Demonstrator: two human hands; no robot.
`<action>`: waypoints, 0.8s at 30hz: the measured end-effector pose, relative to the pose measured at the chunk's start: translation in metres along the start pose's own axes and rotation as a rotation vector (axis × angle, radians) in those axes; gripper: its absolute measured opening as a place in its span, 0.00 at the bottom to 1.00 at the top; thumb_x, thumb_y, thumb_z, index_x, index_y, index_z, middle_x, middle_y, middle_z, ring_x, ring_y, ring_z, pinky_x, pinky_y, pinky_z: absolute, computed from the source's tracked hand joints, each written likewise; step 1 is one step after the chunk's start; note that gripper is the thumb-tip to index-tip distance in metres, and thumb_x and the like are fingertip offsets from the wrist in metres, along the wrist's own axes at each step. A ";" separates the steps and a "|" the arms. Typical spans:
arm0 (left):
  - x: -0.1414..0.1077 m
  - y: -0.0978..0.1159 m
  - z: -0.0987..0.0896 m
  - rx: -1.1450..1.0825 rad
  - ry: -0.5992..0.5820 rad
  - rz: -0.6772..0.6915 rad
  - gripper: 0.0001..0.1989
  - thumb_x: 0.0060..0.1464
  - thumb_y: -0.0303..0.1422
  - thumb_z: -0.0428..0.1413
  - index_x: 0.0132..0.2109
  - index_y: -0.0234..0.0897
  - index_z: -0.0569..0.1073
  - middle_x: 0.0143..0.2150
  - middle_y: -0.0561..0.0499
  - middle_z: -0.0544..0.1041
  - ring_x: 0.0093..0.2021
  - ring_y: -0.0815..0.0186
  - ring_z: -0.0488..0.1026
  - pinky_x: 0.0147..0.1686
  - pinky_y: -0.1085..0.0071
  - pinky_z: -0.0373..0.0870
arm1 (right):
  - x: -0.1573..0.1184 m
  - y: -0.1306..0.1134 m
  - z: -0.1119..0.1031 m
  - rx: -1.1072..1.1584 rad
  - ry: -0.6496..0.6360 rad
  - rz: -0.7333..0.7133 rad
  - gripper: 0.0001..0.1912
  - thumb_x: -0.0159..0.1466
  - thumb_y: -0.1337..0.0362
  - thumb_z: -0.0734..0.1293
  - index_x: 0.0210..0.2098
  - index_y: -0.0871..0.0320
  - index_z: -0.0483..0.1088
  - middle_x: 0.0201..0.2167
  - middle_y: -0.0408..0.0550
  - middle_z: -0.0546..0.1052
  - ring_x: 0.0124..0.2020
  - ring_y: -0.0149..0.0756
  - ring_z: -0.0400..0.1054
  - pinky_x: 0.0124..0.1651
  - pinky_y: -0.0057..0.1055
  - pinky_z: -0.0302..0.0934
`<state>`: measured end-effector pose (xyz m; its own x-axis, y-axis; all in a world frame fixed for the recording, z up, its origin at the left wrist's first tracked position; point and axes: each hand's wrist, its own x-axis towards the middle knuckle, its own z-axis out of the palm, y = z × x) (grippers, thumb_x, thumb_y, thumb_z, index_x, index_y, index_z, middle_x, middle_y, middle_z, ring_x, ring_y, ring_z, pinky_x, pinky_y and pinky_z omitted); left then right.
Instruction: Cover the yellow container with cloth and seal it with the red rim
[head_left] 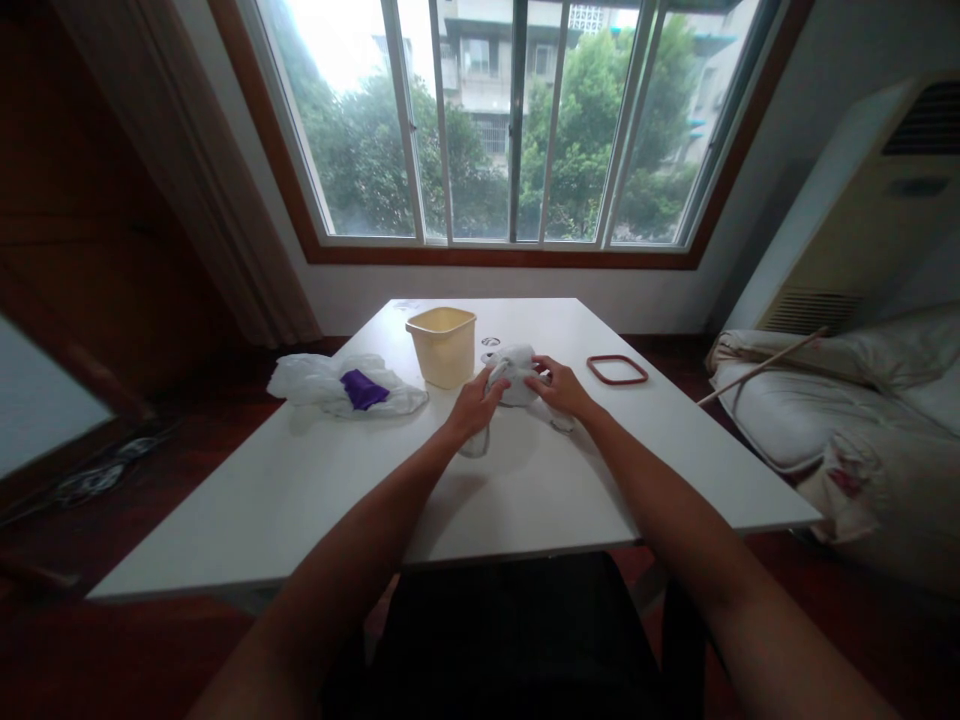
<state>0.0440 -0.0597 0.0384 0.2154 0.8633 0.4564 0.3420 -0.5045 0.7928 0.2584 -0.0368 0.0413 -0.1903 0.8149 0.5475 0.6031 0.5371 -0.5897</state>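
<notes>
"White, crumpled plastic film is bunched up between the two hands. What's the grip like?"

"Both are clamped on it. The left hand [475, 402] pinches the white film [516, 360] from its 8 o'clock side, and the right hand [564, 388] has thumb and fingers on it from 3 o'clock."

"Where is that bundle on the desk [262, 510]?"

"Near the middle, towards the window end. Loose ends of it droop past the hands, at 7 and 4 o'clock. I can't tell whether they touch the surface."

"And around it?"

"Reckoning from the bundle, a pale yellow bin [444, 355] stands upright at 10 o'clock, open at the top, just beyond the left hand. Further out at 9 o'clock lies a rumpled white bag [311, 382] with a purple patch [364, 389] on it."

"Anything on the other side?"

"A reddish-brown ring [616, 381], square with rounded corners, lies flat at 3 o'clock, apart from the right hand. Off the desk, same direction, a thin stick [761, 367] leans by some pale bedding [772, 425]."

"Straight ahead?"

"At 12 o'clock, a wide window [480, 190] with trees outside."
</notes>
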 end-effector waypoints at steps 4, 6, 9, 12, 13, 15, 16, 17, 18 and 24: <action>-0.001 -0.003 0.002 0.085 0.021 0.101 0.20 0.68 0.41 0.40 0.50 0.38 0.74 0.46 0.47 0.79 0.43 0.63 0.76 0.47 0.65 0.70 | -0.002 -0.010 0.004 0.049 -0.024 0.003 0.19 0.59 0.58 0.69 0.47 0.61 0.71 0.30 0.47 0.77 0.29 0.33 0.68 0.36 0.30 0.63; 0.000 -0.006 0.003 0.137 0.023 0.156 0.19 0.68 0.39 0.41 0.49 0.38 0.75 0.47 0.46 0.79 0.47 0.61 0.75 0.50 0.63 0.69 | -0.003 -0.014 0.007 0.108 -0.036 0.012 0.18 0.59 0.58 0.69 0.45 0.61 0.71 0.27 0.44 0.75 0.27 0.32 0.66 0.33 0.29 0.62; 0.000 -0.011 0.004 0.185 -0.014 0.211 0.14 0.65 0.35 0.48 0.50 0.38 0.76 0.51 0.45 0.77 0.50 0.61 0.74 0.50 0.64 0.70 | -0.003 -0.016 0.014 0.250 -0.081 0.051 0.16 0.61 0.56 0.66 0.44 0.59 0.70 0.26 0.42 0.74 0.26 0.31 0.65 0.32 0.29 0.61; 0.000 -0.015 0.005 0.207 -0.031 0.228 0.13 0.61 0.32 0.53 0.51 0.40 0.76 0.54 0.45 0.75 0.52 0.61 0.73 0.48 0.65 0.72 | -0.002 -0.018 0.018 0.379 -0.162 0.110 0.16 0.65 0.52 0.61 0.40 0.58 0.69 0.27 0.43 0.73 0.27 0.32 0.66 0.32 0.29 0.62; -0.001 -0.016 0.005 0.214 -0.030 0.232 0.13 0.60 0.31 0.54 0.51 0.39 0.76 0.54 0.45 0.74 0.52 0.61 0.73 0.48 0.66 0.72 | -0.003 -0.019 0.018 0.386 -0.185 0.116 0.18 0.66 0.50 0.60 0.38 0.58 0.69 0.27 0.43 0.73 0.27 0.32 0.66 0.32 0.29 0.62; -0.001 -0.018 0.006 0.220 -0.022 0.246 0.13 0.59 0.31 0.55 0.50 0.39 0.76 0.52 0.45 0.74 0.50 0.62 0.73 0.46 0.66 0.72 | -0.004 -0.020 0.018 0.332 -0.207 0.089 0.20 0.66 0.47 0.60 0.34 0.58 0.68 0.25 0.42 0.71 0.26 0.31 0.64 0.32 0.28 0.60; -0.001 -0.019 0.006 0.222 -0.017 0.253 0.12 0.58 0.30 0.55 0.48 0.39 0.76 0.50 0.46 0.74 0.49 0.62 0.73 0.46 0.66 0.72 | -0.005 -0.021 0.017 0.290 -0.216 0.061 0.20 0.65 0.46 0.62 0.33 0.58 0.68 0.25 0.41 0.70 0.26 0.31 0.63 0.31 0.28 0.58; -0.002 -0.020 0.007 0.225 -0.013 0.258 0.10 0.57 0.30 0.55 0.47 0.38 0.76 0.48 0.46 0.74 0.47 0.62 0.73 0.45 0.67 0.72 | -0.006 -0.022 0.016 0.251 -0.228 0.030 0.20 0.63 0.46 0.64 0.32 0.58 0.68 0.25 0.41 0.69 0.26 0.30 0.61 0.30 0.28 0.57; -0.002 -0.021 0.008 0.227 -0.011 0.259 0.09 0.56 0.29 0.56 0.44 0.38 0.76 0.47 0.46 0.74 0.46 0.63 0.72 0.43 0.67 0.72 | -0.007 -0.022 0.016 0.222 -0.241 0.001 0.19 0.61 0.47 0.66 0.32 0.58 0.68 0.24 0.40 0.68 0.26 0.30 0.60 0.30 0.27 0.55; 0.000 -0.025 0.011 0.217 -0.046 0.250 0.06 0.48 0.23 0.57 0.35 0.36 0.73 0.38 0.50 0.70 0.37 0.66 0.68 0.36 0.70 0.68 | -0.009 -0.022 0.015 0.137 -0.296 -0.089 0.18 0.55 0.53 0.73 0.36 0.59 0.71 0.26 0.41 0.71 0.27 0.30 0.62 0.32 0.28 0.57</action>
<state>0.0459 -0.0470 0.0144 0.3568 0.7136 0.6030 0.4592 -0.6960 0.5520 0.2355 -0.0525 0.0409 -0.4658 0.7808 0.4163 0.4682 0.6167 -0.6328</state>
